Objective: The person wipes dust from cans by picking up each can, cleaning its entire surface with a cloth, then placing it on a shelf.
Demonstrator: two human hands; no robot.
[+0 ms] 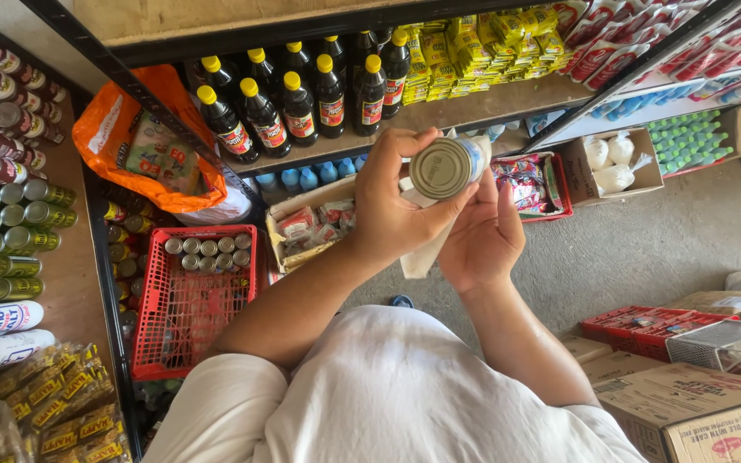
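Observation:
My left hand grips a small tin can by its side, the metal end facing up toward me. My right hand is pressed against the can from the right and holds a pale cloth that hangs down below the can. Both hands are raised in front of my chest, above the floor between the shelves. Below them stands a red plastic basket with several similar cans at its far end.
Dark sauce bottles with yellow caps and yellow packets fill the shelf ahead. An orange bag, rows of cans on the left shelf, an open carton of packets and cardboard boxes at right surround me.

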